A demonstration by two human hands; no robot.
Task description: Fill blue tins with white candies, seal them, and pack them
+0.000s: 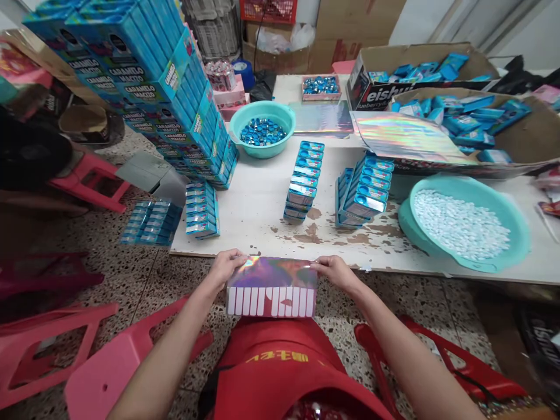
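Note:
Between both hands I hold a shiny holographic sheet of white strip stickers (272, 274) over the table's front edge. My left hand (225, 268) pinches its upper left corner, and my right hand (338, 272) pinches the upper right corner. White strips fill the sheet's lower half, and a gap shows among them. Beyond the sheet stand a row of small blue boxes (305, 175) and a second, wider group of blue boxes (367, 188). A shorter row of blue boxes (201, 209) stands at the table's left edge.
Tall stacked blue cartons (175, 105) rise at the left. A turquoise bowl (262, 150) holds blue pieces; a turquoise basin (409, 224) holds white ones. More holographic sheets (406, 137) lie by a cardboard box (540, 137) of blue packets. Pink stools (109, 361) stand below.

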